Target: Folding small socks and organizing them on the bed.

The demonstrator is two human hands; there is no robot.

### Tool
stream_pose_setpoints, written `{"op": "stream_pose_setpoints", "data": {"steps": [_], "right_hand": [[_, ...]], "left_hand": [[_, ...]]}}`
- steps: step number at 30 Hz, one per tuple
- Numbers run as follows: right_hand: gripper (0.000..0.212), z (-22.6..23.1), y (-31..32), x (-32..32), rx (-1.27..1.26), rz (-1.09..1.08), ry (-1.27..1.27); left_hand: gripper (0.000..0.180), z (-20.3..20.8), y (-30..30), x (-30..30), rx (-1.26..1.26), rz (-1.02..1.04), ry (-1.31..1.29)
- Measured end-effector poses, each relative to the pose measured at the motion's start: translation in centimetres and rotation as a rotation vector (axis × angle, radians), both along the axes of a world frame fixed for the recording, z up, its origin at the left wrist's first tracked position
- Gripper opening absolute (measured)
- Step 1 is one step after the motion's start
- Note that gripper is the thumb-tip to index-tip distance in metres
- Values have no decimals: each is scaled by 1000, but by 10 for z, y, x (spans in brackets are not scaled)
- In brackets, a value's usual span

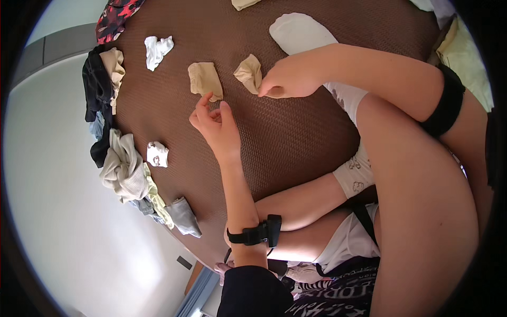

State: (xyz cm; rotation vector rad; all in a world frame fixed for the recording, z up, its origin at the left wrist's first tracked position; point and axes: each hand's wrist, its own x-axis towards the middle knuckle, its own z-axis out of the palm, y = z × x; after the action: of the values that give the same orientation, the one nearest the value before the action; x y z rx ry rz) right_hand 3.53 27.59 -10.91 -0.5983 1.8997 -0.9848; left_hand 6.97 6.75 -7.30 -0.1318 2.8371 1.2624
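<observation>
My right hand (293,76) is closed in a pinch on the edge of a crumpled tan sock (249,73), which lies on the brown woven mat (285,134). To its left lies a second tan piece (205,78), folded flat into a rough square. My left hand (215,124) hovers at the lower edge of that folded piece, fingers loosely bent and thumb apart, with nothing visible in them. Whether its fingertips touch the cloth I cannot tell.
A white crumpled sock (157,52) and a small white-and-brown folded sock (157,154) lie to the left. Piled clothes (124,166) and a grey folded cloth (184,217) line the mat's left edge. My white-socked foot (301,33) rests beyond my right arm.
</observation>
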Motion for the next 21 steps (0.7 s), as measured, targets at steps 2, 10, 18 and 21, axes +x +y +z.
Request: {"op": "stream_pose_setpoints", "data": {"steps": [2, 10, 18, 21], "right_hand": [[33, 32, -5, 3, -100, 11, 339], [23, 106, -35, -10, 129, 163, 562], [18, 133, -63, -28, -87, 238, 828], [17, 133, -66, -32, -114, 201, 941]], "left_hand": [[31, 10, 0, -1, 6, 58, -49], [33, -8, -13, 11, 285, -141, -28], [32, 9, -11, 5, 343, -133, 165], [32, 16, -7, 3, 670, 76, 39]]}}
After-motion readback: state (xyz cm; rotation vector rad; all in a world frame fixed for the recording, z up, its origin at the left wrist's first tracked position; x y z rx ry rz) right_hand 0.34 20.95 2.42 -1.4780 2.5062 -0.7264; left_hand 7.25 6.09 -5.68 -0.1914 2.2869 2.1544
